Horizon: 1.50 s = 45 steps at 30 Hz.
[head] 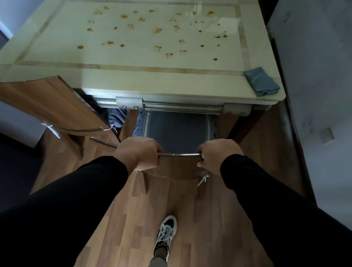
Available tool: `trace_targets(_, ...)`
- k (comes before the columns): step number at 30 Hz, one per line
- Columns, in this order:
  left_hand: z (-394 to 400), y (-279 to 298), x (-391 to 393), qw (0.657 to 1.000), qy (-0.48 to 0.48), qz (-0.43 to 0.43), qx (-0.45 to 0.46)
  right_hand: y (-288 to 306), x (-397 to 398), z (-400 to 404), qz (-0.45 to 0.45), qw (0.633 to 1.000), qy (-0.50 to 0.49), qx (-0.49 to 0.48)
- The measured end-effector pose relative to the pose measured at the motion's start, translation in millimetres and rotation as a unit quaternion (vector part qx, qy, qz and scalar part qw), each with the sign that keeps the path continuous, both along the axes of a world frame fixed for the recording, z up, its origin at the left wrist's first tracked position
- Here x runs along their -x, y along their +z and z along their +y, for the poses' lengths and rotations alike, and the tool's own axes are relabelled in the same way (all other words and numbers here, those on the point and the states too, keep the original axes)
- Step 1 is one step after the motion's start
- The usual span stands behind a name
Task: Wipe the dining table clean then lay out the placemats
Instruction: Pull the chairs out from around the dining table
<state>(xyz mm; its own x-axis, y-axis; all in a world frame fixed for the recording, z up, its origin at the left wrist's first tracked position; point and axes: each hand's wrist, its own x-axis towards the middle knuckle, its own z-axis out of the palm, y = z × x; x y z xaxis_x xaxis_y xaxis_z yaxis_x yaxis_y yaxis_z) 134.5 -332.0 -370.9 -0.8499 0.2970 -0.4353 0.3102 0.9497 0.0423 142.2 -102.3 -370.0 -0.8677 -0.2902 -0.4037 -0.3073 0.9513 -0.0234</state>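
Not even at the wiping step yet, by the look of it. Both hands busy with a chair (177, 155) parked in front of the table (133, 78): left hand (138, 151) wrapped around the metal top rail, right hand (218, 155) curled around the same rail further along, fingers closed on it on both sides. Seat with a dark blue striped cushion (178, 127) tucked partway under the near table edge. Probably getting the chair out of the way to reach the tabletop, though can't tell from one shot whether it's going in or out.

Table itself very much dirty: orange-brown spots (157, 30) scattered all over the middle panel, none on the border strip near the front. Folded blue-grey cloth (262, 81) sitting at the near right corner, untouched, well away from either hand. No placemats anywhere in sight, so no idea where those come from.

Next move, best guess: let go of the rail, reach right for the cloth, then work across the spots. Needs the second chair (44, 95) on the left not to block the way, since its wooden back overlaps the near left corner.

Writing and brands: nothing readable. Some pale smudges on the white appliance at top left, too blurry to make out. Sneaker (165, 232) below, no logo legible
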Motion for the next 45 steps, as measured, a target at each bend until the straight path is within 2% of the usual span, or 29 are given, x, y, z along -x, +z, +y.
trace_targets(18,-5,-11,144,1.0,-0.01,0.008,-0.007,-3,138,-3,-0.003,1.0,-0.008,-0.012)
trace_targets(24,-9,-16,181,1.0,0.019,0.012,-0.017,-2,171,-5,-0.009,0.999,-0.032,0.005)
trace_targets(45,-12,-16,232,0.999,0.002,0.021,-0.028,-3,222,-13,-0.024,0.998,-0.057,-0.028)
